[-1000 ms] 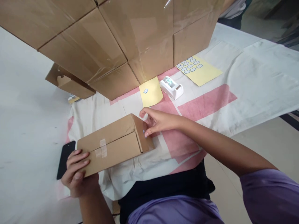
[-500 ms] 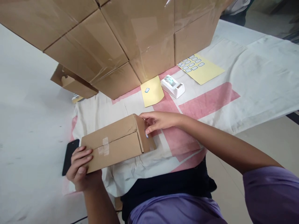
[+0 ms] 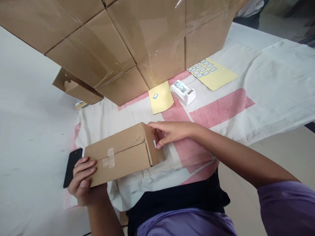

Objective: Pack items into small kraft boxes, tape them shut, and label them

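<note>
The box (image 3: 123, 149) is sitting in front of me, over the cloth's (image 3: 211, 113) near edge, its right end bearing a small label (image 3: 155, 143). My left hand (image 3: 82, 180) is gripping the left end. My right hand (image 3: 171, 132) is standing half open at the right end, fingers bent, thumb by the label; I cannot tell whether it is pressing. A phone (image 3: 72, 165) is lying beside my left hand. Beyond the box, a dispenser (image 3: 183, 92) is standing between two yellow sheets (image 3: 163, 104), and cartons (image 3: 157, 42) are rising behind.
</note>
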Tool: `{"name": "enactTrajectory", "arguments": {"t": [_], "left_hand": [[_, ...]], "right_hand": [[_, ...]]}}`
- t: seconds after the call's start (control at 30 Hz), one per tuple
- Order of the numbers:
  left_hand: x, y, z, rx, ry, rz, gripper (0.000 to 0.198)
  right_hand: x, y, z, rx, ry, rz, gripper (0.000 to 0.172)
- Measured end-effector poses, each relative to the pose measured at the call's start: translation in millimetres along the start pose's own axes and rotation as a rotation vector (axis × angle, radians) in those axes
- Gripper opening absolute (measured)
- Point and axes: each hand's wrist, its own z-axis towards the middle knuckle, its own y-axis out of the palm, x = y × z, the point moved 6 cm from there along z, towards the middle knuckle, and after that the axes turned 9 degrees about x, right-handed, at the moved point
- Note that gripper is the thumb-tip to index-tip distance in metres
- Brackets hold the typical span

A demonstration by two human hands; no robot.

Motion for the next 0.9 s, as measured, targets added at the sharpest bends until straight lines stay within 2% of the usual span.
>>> {"name": "enactTrajectory", "arguments": {"t": [0.1, 0.2, 0.37, 0.57, 0.7, 0.73, 0.8, 0.9], "left_hand": [[5, -2.1, 0, 0.046, 0.095, -0.113, 0.023], [6, -1.5, 0, 0.047, 0.123, -0.157, 0.024], [5, -1.5, 0, 0.047, 0.116, -0.17, 0.024], [5, -0.7, -1, 0.055, 0.022, -0.168, 0.025], [17, 6.5, -2, 0.02, -0.12, -0.168, 0.033], [20, 7.9, -3, 0.008, -0.17, -0.146, 0.033], [24, 9.4, -6, -0.016, -0.248, -0.094, 0.029], [18, 14.0, -14, -0.09, -0.316, -0.115, 0.021]], "right_hand": [[-2, 0, 0, -0.002, 0.007, 0.033, 0.043], [-4, 1, 0, -0.006, 0.018, 0.047, 0.037], [-3, 1, 0, -0.03, 0.019, 0.0, 0.055], [-4, 3, -5, -0.005, -0.008, -0.1, 0.092], [-21, 14, -11, 0.106, -0.068, -0.293, 0.144], [-27, 17, -12, 0.15, -0.076, -0.348, 0.151], [-38, 23, -17, 0.234, -0.075, -0.455, 0.145], [-49, 22, -43, 0.33, -0.026, -0.543, 0.115]]}}
